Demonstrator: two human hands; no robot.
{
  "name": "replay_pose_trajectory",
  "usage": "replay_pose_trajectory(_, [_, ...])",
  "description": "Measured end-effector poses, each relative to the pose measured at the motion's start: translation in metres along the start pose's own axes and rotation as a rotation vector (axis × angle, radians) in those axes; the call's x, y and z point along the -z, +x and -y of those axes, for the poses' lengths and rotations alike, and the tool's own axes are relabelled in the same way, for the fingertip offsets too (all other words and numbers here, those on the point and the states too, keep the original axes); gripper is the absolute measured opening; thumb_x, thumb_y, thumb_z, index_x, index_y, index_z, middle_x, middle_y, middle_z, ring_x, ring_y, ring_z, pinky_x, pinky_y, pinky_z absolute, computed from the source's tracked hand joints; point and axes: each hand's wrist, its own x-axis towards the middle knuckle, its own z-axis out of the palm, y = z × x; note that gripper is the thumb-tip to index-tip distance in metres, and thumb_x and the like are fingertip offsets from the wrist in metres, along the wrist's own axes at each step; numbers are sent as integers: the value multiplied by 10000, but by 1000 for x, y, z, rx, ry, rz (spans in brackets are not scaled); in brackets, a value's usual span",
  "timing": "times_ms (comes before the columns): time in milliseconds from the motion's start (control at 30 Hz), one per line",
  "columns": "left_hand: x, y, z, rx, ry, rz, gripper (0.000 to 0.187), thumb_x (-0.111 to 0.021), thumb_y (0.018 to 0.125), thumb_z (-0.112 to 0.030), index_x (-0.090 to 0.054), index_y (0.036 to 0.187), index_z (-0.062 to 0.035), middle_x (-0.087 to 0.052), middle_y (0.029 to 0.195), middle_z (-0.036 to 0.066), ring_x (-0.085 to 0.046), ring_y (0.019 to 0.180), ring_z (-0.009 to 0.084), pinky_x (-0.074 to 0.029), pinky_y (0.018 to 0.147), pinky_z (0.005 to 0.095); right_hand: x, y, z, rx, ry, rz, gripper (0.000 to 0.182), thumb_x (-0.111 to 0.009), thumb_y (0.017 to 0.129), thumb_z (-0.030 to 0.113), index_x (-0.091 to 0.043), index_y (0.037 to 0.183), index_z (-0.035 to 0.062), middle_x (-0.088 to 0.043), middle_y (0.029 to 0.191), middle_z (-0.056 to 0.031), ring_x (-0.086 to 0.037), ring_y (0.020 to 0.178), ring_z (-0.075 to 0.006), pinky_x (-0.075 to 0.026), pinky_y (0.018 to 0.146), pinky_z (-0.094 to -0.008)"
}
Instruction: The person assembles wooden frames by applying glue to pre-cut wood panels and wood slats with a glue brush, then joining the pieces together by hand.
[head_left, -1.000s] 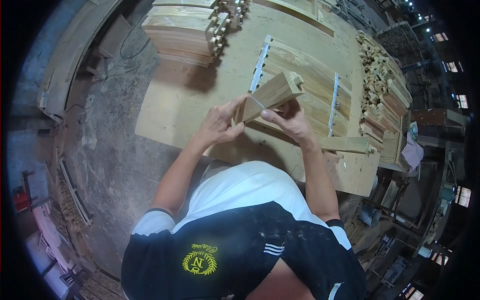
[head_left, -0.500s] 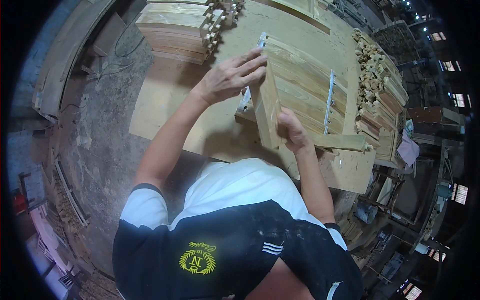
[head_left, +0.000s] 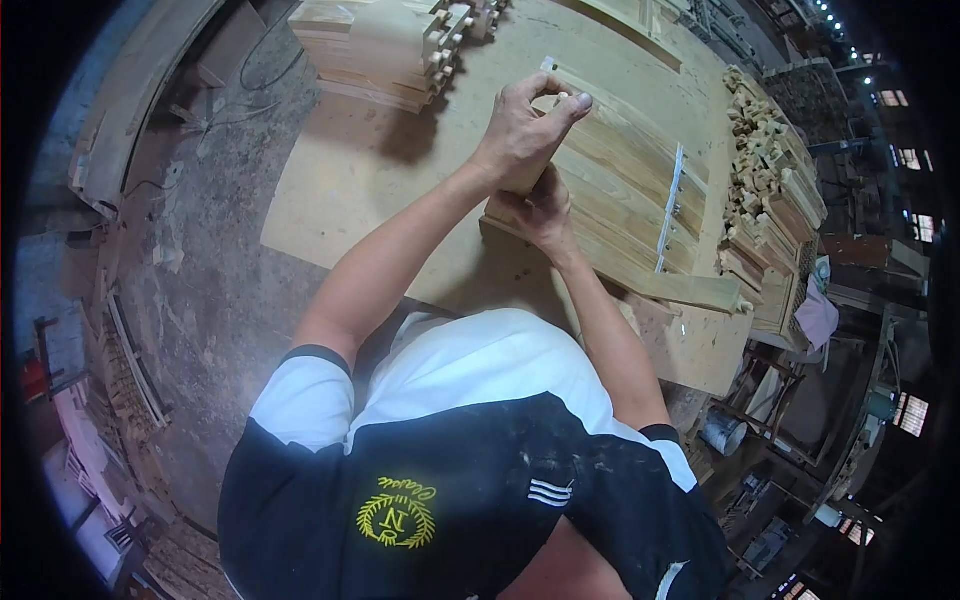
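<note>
A short wooden board is held between my two hands above the table, mostly hidden by them. My left hand is wrapped round its upper end, thumb stretched along the top. Lower down, my right hand grips the board from the right. Beneath and beyond my hands lies a flat panel of wooden slats. A pale strip crosses the panel near its right end. Along the panel's near edge runs a wooden rail with a peg-like end.
Boards with tenon ends stand in a stack at the table's far left. Many small wood pieces form a pile at the right. A pink cloth hangs beside it. The table's near edge runs before my body.
The board has turned and moved slightly away from me. My left hand has shifted right and changed its hold, from straight fingers to wrapped ones. My right hand has moved left and up.
</note>
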Motion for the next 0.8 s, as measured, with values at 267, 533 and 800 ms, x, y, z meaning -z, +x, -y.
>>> replay_pose_trajectory(267, [-7, -38, 6, -329, 69, -159, 301, -736, 829, -237, -668, 932, 37, -670, 808, 135, -659, 724, 195, -518, 644, 317, 16, -7, 27, 339, -684, 119, 602, -851, 702, 106, -536, 1203, -6, -670, 1035, -213, -675, 898, -410, -545, 780, -458])
replay_pose_trajectory(533, [-6, -14, 31, -349, 33, -236, 283, -755, 786, -223, -664, 878, 29, -629, 738, 125, -600, 626, 227, -489, 597, 330, 20, 15, -1, 226, -537, 88, 625, -815, 699, 127, -585, 1277, 65, -659, 1024, -207, -644, 913, -431, -512, 806, -491])
replay_pose_trajectory(800, [-4, -29, 43, -523, 75, -159, 297, -773, 748, -231, -661, 904, -4, -586, 718, 107, -546, 630, 246, -463, 592, 346, 13, 18, -31, 437, -583, 0, 270, -746, 780, 236, -577, 921, 79, -615, 865, -139, -596, 793, -384, -452, 682, -491])
